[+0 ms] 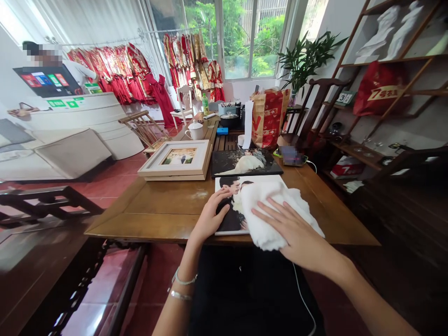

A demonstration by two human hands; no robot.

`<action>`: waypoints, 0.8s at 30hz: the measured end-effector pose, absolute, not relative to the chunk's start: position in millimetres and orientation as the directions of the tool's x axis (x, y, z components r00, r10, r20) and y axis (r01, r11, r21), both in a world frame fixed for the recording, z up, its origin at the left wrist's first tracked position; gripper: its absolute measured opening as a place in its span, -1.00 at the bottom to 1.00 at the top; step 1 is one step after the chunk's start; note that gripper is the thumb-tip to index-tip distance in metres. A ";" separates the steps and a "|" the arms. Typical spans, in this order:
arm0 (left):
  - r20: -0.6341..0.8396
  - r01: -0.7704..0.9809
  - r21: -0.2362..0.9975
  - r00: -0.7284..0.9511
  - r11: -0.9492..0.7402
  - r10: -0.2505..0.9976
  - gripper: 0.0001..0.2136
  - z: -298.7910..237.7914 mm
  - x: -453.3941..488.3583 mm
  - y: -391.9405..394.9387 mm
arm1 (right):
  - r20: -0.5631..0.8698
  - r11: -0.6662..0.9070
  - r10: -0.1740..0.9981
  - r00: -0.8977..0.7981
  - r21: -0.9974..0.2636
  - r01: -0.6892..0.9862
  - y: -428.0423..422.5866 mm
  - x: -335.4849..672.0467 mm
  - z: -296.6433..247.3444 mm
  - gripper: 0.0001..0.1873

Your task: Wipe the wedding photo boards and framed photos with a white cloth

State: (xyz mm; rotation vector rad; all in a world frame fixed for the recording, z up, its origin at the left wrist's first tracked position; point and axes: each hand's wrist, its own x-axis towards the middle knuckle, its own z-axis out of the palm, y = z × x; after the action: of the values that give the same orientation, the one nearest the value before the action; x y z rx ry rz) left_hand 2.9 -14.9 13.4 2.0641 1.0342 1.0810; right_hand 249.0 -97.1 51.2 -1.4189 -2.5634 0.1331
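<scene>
A wedding photo panel lies flat near the table's front edge, showing a couple, one in a dark suit. My left hand rests along its left side, fingers stretched out and thumb apart. Over the panel's right part spreads a crumpled white cloth, hiding much of the picture and hanging past its right edge. On top of that cloth my right hand lies flat with its fingers spread. Just behind, touching or nearly touching, is a darker wedding photo panel.
Left on the wooden table sit stacked white picture frames. Behind them stands a lidded white mug. A red-and-tan paper bag and a phone on a cable are at the right. A person is behind the far counter.
</scene>
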 end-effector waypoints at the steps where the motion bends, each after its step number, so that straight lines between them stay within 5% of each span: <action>1: 0.399 0.367 0.766 0.371 -0.527 0.838 -0.69 13.5 2.8 -14.8 | 0.123 0.508 0.861 -0.494 -0.181 0.842 -83.7 248.1 53.1 -0.03; 10: 0.387 0.371 0.769 0.377 -0.520 0.841 -0.69 14.3 1.7 -14.3 | 0.076 0.348 0.938 -0.339 -0.182 0.920 14.5 225.1 61.1 -0.31; 24: 0.414 0.378 0.754 0.362 -0.537 0.835 -0.70 11.2 2.6 -13.5 | 0.133 0.550 0.835 -0.535 -0.142 0.823 -130.6 223.7 50.8 0.02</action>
State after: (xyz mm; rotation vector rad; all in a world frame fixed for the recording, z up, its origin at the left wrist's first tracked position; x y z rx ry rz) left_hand 2.6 -13.5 11.2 2.0802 1.0472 1.0929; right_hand 223.7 -130.6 50.8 -1.4052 -2.5986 0.0921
